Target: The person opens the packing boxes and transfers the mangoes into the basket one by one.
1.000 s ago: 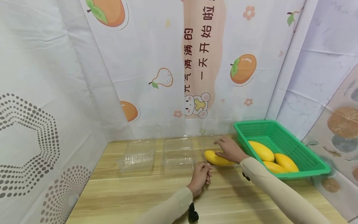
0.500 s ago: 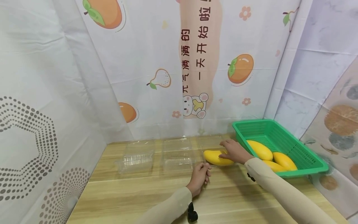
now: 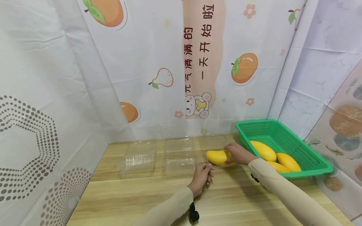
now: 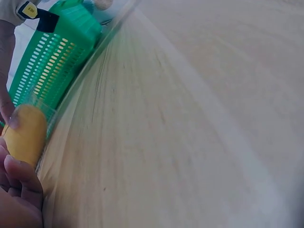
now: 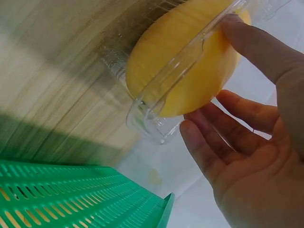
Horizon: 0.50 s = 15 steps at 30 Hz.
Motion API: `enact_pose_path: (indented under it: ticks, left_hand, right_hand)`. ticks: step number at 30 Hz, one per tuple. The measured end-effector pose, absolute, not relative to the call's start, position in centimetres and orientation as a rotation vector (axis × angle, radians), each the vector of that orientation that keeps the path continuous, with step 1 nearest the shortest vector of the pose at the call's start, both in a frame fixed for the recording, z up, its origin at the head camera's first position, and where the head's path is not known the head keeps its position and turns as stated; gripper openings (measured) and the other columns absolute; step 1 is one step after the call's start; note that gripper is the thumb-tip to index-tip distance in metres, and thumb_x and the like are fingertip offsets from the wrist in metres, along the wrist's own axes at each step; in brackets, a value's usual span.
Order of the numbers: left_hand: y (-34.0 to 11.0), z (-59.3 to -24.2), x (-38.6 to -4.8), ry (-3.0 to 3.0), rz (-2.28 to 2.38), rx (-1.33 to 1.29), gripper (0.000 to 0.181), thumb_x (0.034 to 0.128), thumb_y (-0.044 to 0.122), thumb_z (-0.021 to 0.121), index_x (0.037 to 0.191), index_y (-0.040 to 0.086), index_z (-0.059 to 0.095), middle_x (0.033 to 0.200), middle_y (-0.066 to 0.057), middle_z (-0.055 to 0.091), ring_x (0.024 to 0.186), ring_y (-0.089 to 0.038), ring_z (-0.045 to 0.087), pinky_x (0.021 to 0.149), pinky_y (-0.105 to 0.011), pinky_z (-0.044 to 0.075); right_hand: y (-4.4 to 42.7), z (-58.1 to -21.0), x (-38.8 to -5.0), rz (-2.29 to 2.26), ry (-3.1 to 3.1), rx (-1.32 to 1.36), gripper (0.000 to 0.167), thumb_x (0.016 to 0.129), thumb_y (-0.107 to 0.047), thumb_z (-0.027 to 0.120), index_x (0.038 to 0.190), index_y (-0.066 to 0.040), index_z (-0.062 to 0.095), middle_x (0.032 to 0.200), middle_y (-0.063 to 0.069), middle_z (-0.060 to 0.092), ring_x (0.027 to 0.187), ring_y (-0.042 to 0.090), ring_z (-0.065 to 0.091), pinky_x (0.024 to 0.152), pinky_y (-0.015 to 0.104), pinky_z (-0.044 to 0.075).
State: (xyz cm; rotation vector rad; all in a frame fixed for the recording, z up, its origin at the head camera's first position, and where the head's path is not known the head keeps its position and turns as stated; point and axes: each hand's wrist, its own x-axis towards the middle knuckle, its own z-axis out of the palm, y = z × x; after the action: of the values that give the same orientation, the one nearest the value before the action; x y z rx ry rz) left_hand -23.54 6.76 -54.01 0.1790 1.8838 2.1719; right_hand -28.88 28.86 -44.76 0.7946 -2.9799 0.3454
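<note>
In the head view a yellow mango point(image 3: 217, 157) lies in a clear plastic clamshell container, seen closer as the container point(image 5: 183, 71) in the right wrist view. My right hand point(image 3: 238, 153) holds the mango's right part, its thumb on one side and its fingers on the other. At the near left corner of this container rests my left hand point(image 3: 201, 176), its fingers loosely curled beside the mango. Nothing shows in its grasp, though its palm side is partly hidden. The left wrist view catches its curled fingers point(image 4: 21, 178) just below the mango point(image 4: 27, 135).
A green plastic basket point(image 3: 316, 158) with several mangoes point(image 3: 264, 151) stands on the right of the wooden table point(image 3: 135, 197). Two more clear containers, the middle one point(image 3: 181, 157) and the left one point(image 3: 139, 160), sit along the back. A printed curtain point(image 3: 158, 40) hangs behind.
My right hand has shifted slightly right along the mango, and its fingers have closed around the fruit's right part. The left hand has hardly moved.
</note>
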Motion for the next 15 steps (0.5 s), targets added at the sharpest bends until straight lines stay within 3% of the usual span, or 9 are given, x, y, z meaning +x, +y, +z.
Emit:
enact_pose_path:
  ticks: [10,15]
  left_hand:
    - [6.51,-53.83,-23.55,1.900,2.147,0.191,0.037,0.1088,0.032,0.053,0.105,-0.003,0.066,0.076,0.000,0.060,0.056,-0.008,0.048,0.048,-0.020,0.044]
    - [6.43,-53.81,-23.57,1.886,2.151,0.192,0.033,0.1085,0.029,0.054,0.102,-0.001,0.067,0.077,0.000,0.061,0.056,-0.008,0.049,0.049,-0.020,0.044]
  right_hand:
    - [29.05,-45.04,-29.16,0.336,-3.015,0.814,0.064,0.071,-0.025,0.096,0.119,0.005,0.067,0.114,0.019,0.066,0.103,0.036,0.063,0.089,0.050,0.053]
    - [29.02,-44.69,-29.38,0.399,-3.076,0.806,0.063,0.073,-0.023,0.095,0.120,0.004,0.064,0.111,0.015,0.068,0.094,0.028,0.064,0.082,0.045,0.055]
